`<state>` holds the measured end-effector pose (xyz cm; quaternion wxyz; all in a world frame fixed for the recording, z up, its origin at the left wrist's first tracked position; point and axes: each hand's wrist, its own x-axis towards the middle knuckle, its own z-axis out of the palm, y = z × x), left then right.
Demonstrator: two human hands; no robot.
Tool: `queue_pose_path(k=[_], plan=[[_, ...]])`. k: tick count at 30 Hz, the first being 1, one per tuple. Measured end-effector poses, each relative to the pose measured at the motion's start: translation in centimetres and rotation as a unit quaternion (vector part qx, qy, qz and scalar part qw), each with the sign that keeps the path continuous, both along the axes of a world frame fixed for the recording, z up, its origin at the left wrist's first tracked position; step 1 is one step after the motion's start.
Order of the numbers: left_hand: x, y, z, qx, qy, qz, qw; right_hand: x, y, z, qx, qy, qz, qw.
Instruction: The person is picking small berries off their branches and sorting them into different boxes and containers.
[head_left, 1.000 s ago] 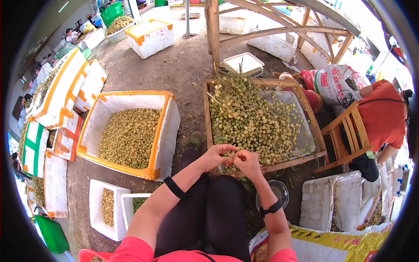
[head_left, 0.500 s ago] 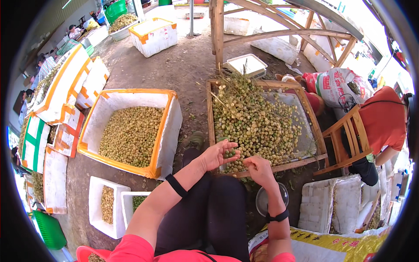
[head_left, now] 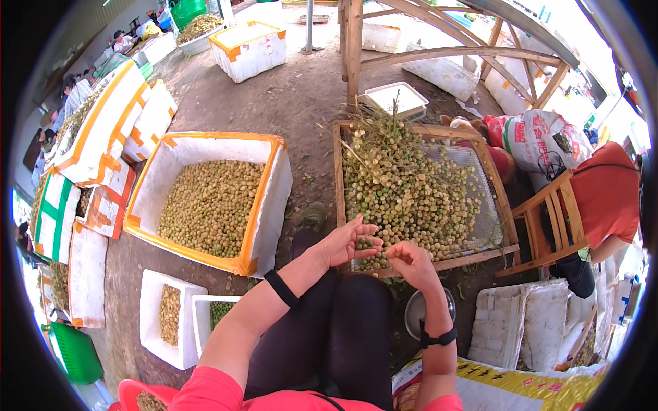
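Note:
My left hand (head_left: 348, 242) is palm up over the near edge of a wood-framed mesh tray (head_left: 444, 262), its fingers curled around a few small round green fruits (head_left: 365, 244). Just right of it, my right hand (head_left: 412, 264) has thumb and fingertips pinched together; what is between them is too small to make out. On the tray lies a heap of round yellow-green fruits (head_left: 411, 195), with dry stalks (head_left: 385, 127) at its far left.
A white foam box (head_left: 273, 198) of similar fruits stands left of the tray. Two smaller white boxes, one holding pale pieces (head_left: 171, 315), the other green ones (head_left: 219, 312), sit near my left arm. At right, a person in red (head_left: 606, 195) sits on a wooden chair (head_left: 558, 212).
The view has shifted slightly, moving the scene a little right. My right hand's fingers have loosened a bit and turned; my left hand stays cupped beside it.

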<state>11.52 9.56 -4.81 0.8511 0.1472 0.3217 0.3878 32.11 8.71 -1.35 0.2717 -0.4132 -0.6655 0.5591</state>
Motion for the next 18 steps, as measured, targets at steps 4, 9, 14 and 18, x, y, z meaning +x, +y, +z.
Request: queue_pose_path(k=[4, 9, 14, 18], plan=[[1.0, 0.4, 0.5, 0.006, 0.021, 0.006, 1.000, 1.0, -1.0, -0.6, 0.205, -0.156, 0.046, 0.965], [0.9, 0.3, 0.3, 0.014, 0.031, 0.008, 0.999, -3.1, 0.7, -0.4, 0.240, -0.095, -0.038, 0.965], [0.8, 0.2, -0.7, 0.019, 0.035, 0.020, 0.999, -4.4, 1.6, -1.7, 0.268, -0.113, -0.040, 0.956], [0.8, 0.2, -1.0, 0.039, 0.029, 0.009, 0.999, -5.0, 1.5, -1.2, 0.326, -0.137, 0.003, 0.935]])
